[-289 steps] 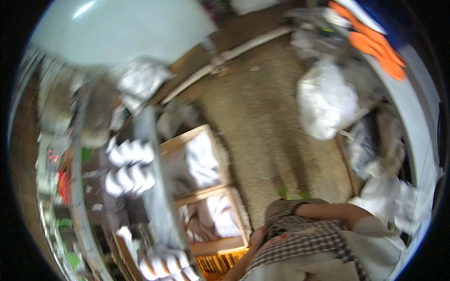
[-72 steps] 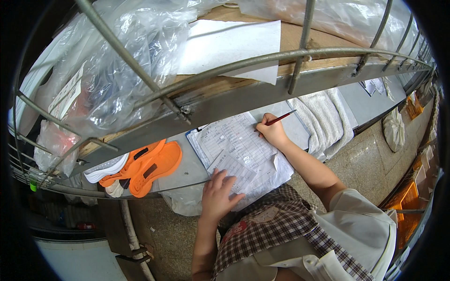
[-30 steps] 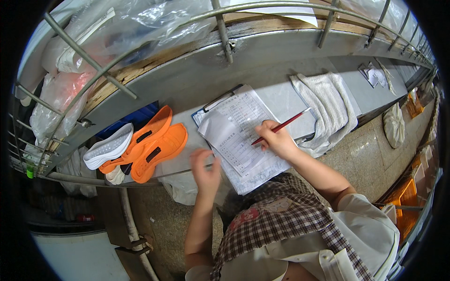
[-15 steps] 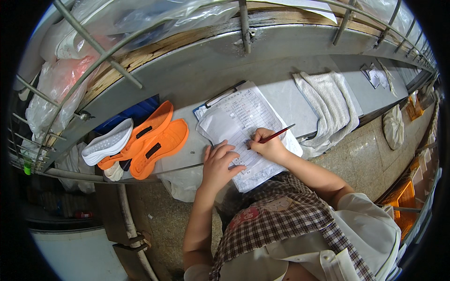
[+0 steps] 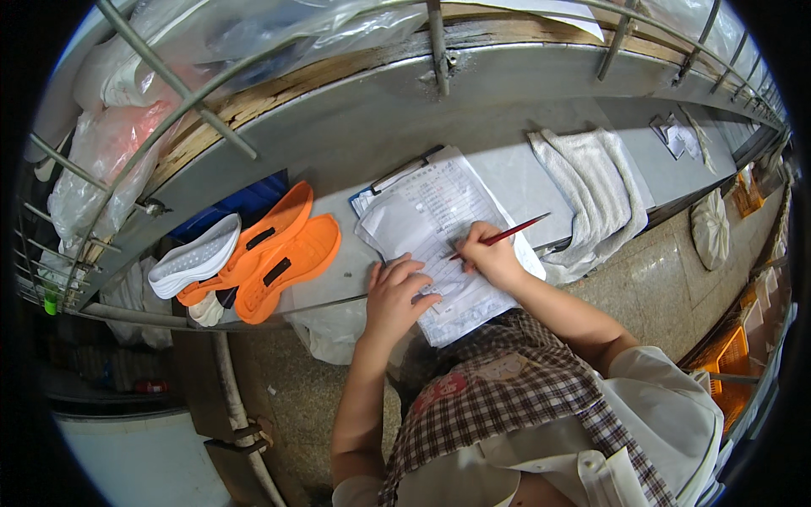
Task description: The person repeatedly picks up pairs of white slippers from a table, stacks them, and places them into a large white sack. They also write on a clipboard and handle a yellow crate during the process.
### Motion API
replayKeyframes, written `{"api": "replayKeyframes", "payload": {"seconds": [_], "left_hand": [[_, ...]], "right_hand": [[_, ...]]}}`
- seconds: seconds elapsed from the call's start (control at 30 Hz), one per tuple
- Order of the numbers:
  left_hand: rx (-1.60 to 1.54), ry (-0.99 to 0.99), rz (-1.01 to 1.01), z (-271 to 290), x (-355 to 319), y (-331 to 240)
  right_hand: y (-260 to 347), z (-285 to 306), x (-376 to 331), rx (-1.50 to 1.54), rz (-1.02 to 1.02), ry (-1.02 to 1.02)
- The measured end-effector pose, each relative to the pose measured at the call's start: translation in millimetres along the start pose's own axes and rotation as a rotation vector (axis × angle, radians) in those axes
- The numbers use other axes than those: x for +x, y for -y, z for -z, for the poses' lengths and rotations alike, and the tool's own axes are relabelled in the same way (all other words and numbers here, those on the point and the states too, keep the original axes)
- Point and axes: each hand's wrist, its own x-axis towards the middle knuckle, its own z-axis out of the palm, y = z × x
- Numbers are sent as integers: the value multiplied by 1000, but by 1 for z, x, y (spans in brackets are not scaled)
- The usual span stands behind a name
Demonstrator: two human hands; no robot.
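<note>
My right hand [image 5: 492, 258] grips a dark red pen [image 5: 521, 227], its tip at a printed form [image 5: 456, 196] covered in table lines and handwriting. The form lies on a clipboard [image 5: 406, 169] with a dark clip along its top, and the stack hangs over the near edge of the grey worktop [image 5: 338, 182]. A loose white sheet [image 5: 390, 225] is folded back over the left part of the form. My left hand [image 5: 395, 296] rests on the lower left of the papers, fingers spread and holding nothing.
Two orange shoe soles [image 5: 285, 266] and a white sole [image 5: 196, 256] lie left of the clipboard, by a blue bin [image 5: 232, 207]. A folded pale towel [image 5: 589, 190] drapes over the worktop's edge at right. Metal bars [image 5: 439, 51] and plastic bags [image 5: 110, 160] line the far side.
My right hand has shifted slightly up and to the right with the pen, which now lies at a flatter slant. My left hand and the papers stay almost where they were.
</note>
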Motion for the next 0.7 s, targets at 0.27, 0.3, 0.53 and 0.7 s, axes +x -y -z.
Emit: {"api": "replayKeyframes", "payload": {"seconds": [0.27, 0.3, 0.53, 0.7], "left_hand": [[-812, -467, 433, -20, 5, 7], [-705, -448, 422, -19, 4, 8], [73, -240, 44, -10, 0, 8], [121, -156, -18, -5, -1, 6]], "right_hand": [[16, 8, 0, 87, -34, 72], [13, 6, -2, -67, -45, 110], [-10, -4, -5, -398, 217, 140], [-15, 2, -5, -382, 161, 97]]}}
